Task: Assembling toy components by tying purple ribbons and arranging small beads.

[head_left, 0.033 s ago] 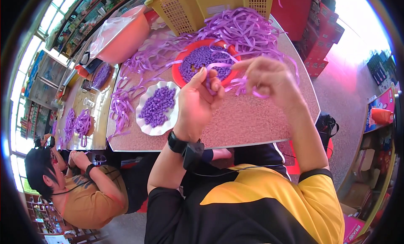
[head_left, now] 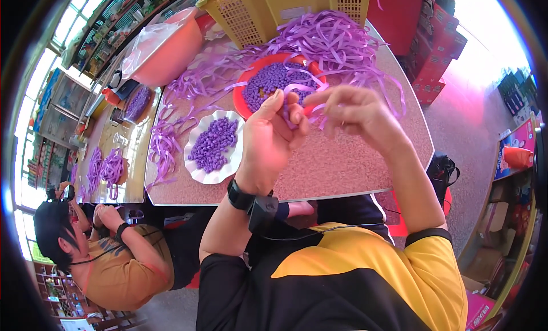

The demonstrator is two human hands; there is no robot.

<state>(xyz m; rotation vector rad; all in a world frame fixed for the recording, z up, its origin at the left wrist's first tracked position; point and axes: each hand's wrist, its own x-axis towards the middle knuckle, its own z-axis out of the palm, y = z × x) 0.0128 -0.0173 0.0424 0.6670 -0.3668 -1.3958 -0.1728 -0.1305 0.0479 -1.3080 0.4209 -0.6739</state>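
Observation:
Between the thumb and curled fingers of my left hand (head_left: pixel 274 122) is a narrow purple ribbon (head_left: pixel 287 109), partly hidden by the fingers. My right hand (head_left: pixel 359 111) is just to its right, somewhat blurred, its fingertips closed on the ribbon close to the left hand. Behind both hands sits a round red tray (head_left: pixel 240 103) filled with purple beads (head_left: pixel 268 80). A white dish with a wavy rim (head_left: pixel 197 170), left of my left hand, holds more purple beads (head_left: pixel 214 145).
A heap of purple ribbons (head_left: pixel 328 43) spreads across the pink tabletop (head_left: pixel 342 171), against a yellow crate (head_left: pixel 240 17). An orange-pink basin (head_left: pixel 171 51) with clear plastic stands at the far left. Another person (head_left: pixel 123 262) sits to the left, near a wooden table (head_left: pixel 128 171).
My right hand has moved slightly left and down, closer to my left hand. The ribbon stretch between them looks shorter. My left hand has hardly moved.

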